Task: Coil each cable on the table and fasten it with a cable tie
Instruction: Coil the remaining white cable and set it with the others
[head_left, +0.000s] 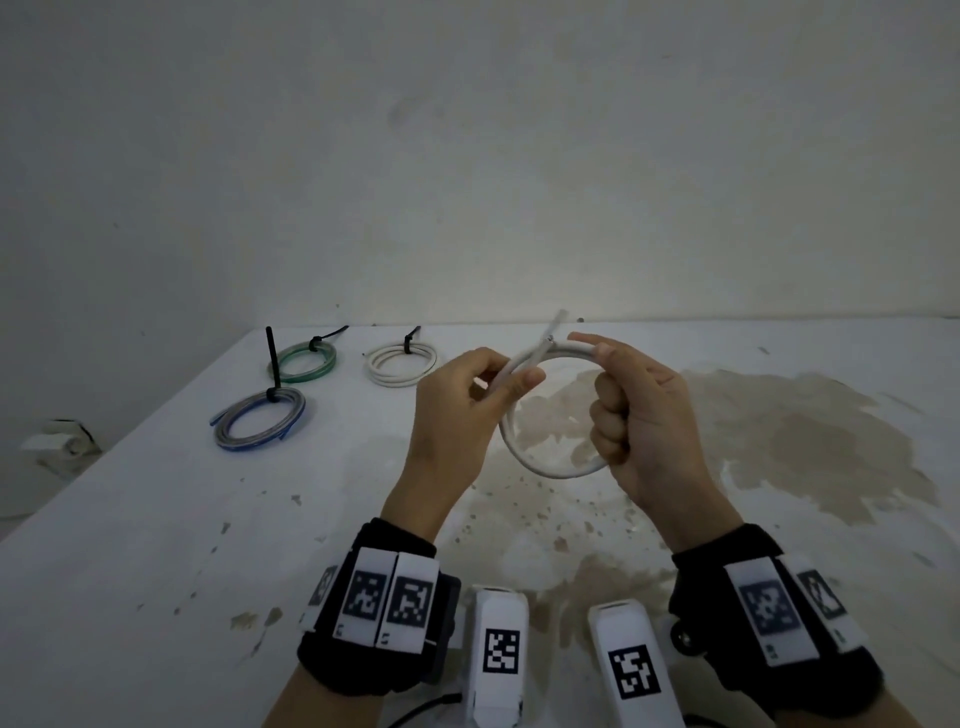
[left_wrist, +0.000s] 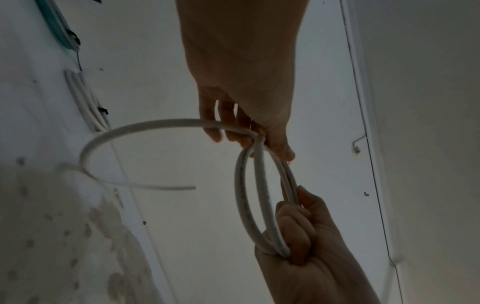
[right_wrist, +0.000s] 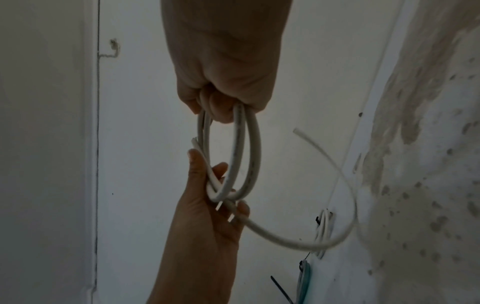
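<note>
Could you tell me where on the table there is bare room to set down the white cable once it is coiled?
The table lies bare right of the right hand, over the brown stain, and in front of the blue coil. The far left is crowded: green coil, blue coil, tied white coil.

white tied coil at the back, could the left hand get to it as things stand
Probably not yet: the way to the white tied coil looks free, but the left hand is pinching the white cable, which the right hand grips too.

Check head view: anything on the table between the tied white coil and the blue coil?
Nothing: bare table between the tied white coil and blue coil, per head view.
</note>
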